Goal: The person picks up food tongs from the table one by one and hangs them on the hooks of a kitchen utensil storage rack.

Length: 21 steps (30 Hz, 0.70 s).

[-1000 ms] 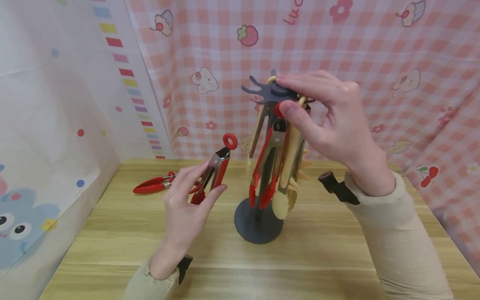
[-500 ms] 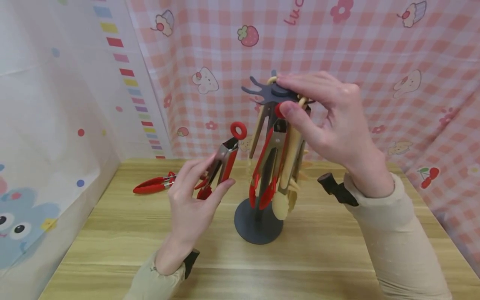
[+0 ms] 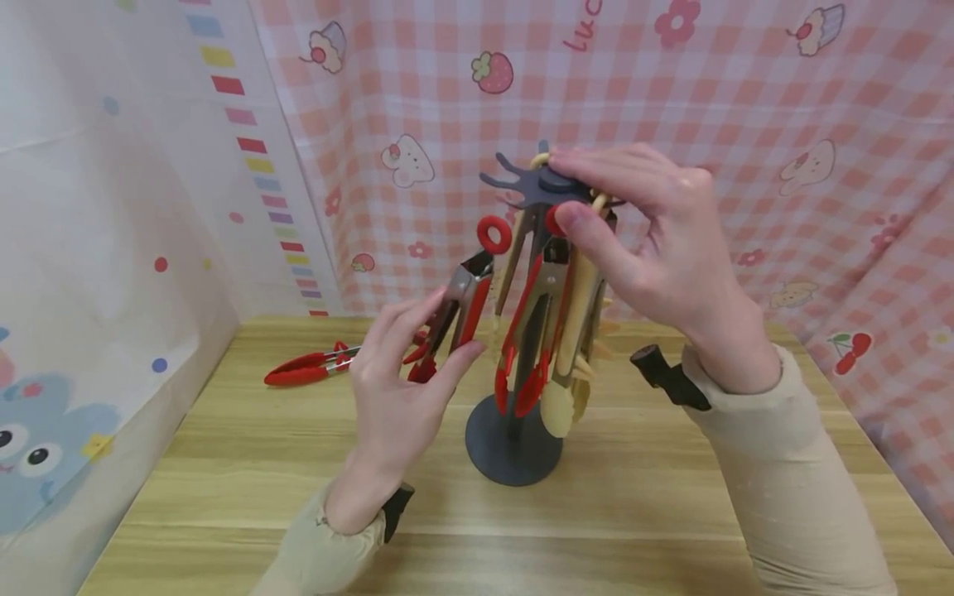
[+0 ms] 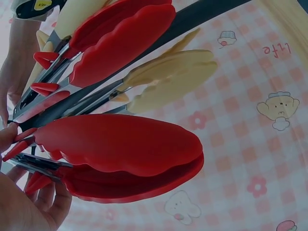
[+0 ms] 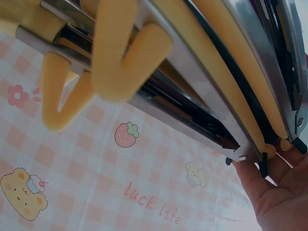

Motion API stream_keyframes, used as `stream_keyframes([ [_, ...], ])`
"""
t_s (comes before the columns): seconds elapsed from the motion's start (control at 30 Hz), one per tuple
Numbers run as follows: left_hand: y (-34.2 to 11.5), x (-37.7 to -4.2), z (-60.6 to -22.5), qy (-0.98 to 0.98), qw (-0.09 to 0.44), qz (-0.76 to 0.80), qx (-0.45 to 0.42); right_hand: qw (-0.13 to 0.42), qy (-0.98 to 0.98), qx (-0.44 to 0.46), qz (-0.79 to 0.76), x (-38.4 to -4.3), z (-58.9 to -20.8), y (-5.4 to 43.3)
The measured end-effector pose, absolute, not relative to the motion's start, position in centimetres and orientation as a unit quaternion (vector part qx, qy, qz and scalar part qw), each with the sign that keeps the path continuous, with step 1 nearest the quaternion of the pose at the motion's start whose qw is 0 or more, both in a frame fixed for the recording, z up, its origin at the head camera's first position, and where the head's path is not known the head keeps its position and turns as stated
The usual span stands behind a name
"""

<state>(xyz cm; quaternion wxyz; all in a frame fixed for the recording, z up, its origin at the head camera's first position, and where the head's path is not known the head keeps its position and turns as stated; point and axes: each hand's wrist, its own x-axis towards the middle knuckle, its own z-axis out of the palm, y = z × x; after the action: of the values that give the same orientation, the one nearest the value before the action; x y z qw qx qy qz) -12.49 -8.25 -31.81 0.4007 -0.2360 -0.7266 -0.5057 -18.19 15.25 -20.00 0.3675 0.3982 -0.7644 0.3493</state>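
In my left hand (image 3: pixel 406 381) I hold small steel tongs (image 3: pixel 472 290) with red tips and a red ring, thumb on one side and fingers on the other. They stand upright, just left of a dark rotating utensil stand (image 3: pixel 514 455). Their scalloped red head (image 4: pixel 120 149) fills the lower left wrist view. My right hand (image 3: pixel 663 240) grips the stand's hooked top (image 3: pixel 529 184), its thumb against the red ring of hanging red tongs (image 3: pixel 551 277). Cream-yellow tongs (image 5: pixel 115 57) hang on the stand too, partly hidden behind that hand in the head view.
Another pair of red-tipped tongs (image 3: pixel 301 368) lies on the wooden table (image 3: pixel 246 488), at the back left behind my left hand. A pink checked curtain (image 3: pixel 417 74) hangs close behind the stand, with a white patterned cloth (image 3: pixel 127 215) on the left.
My left hand has carried its tongs up and to the right, closer to the stand's hooks. The right hand stays at the stand's top.
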Motion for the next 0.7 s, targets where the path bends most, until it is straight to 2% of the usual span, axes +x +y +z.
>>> stream_keyframes([
  [0.7, -7.27, -13.2, -31.03, -0.721, 0.406, -0.515, -0.223, 0.378, -0.762, 0.391, 0.352, -18.25, -20.16, 15.0],
])
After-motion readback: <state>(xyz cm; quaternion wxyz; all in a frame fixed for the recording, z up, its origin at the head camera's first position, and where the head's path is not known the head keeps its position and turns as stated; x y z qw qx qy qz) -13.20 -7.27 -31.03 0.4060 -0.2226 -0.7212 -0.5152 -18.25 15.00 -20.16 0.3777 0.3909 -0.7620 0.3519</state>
